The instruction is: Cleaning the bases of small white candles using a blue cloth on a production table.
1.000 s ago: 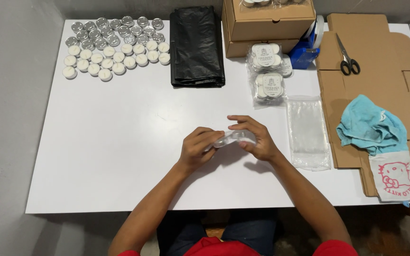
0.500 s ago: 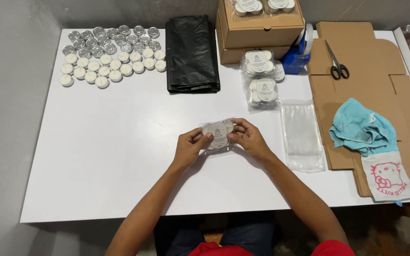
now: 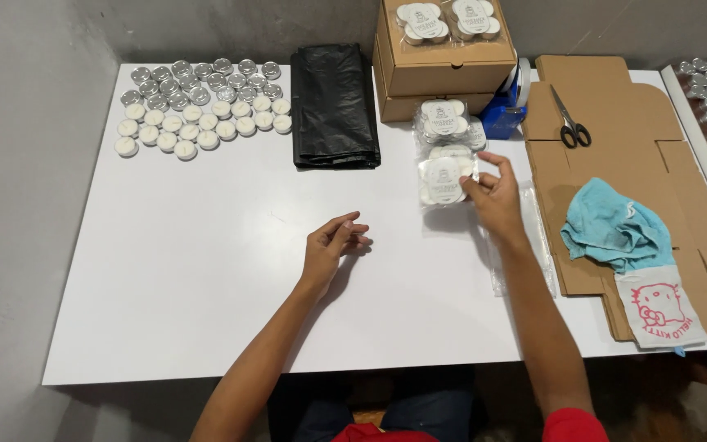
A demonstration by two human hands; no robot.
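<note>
Half a second ago both hands met over the middle of the bench around a small clear packet; now they have parted, and the right hand point(image 3: 497, 196) has carried that clear plastic packet of round white tealight candles point(image 3: 443, 181) out to the right, where it holds it by the right edge between thumb and fingertips, just in front of a stack of similar filled packets point(image 3: 445, 121). I cannot tell whether the packet already rests on the white bench point(image 3: 231, 286) or hangs a little above it. The left hand point(image 3: 333, 244) lies loosely open and empty near the bench's middle, fingers half curled, well apart from the packet. By the look of it the packet is light, its film slick and soft, while the candles inside give it some stiffness; I judge that a pinch at the rim grips only film, and that a hold across the flat faces, over the candles themselves, would be surer and keep them from sliding about. Loose white and silver-cupped tealights point(image 3: 202, 106) sit in rows at the far left, beside a folded black plastic bag point(image 3: 333, 106). Behind the stack stand brown cardboard boxes point(image 3: 443, 69), and a flat sheet of brown cardboard point(image 3: 615, 147) to the right carries black-handled scissors point(image 3: 570, 127) and a crumpled light-blue cloth point(image 3: 615, 233).
</note>
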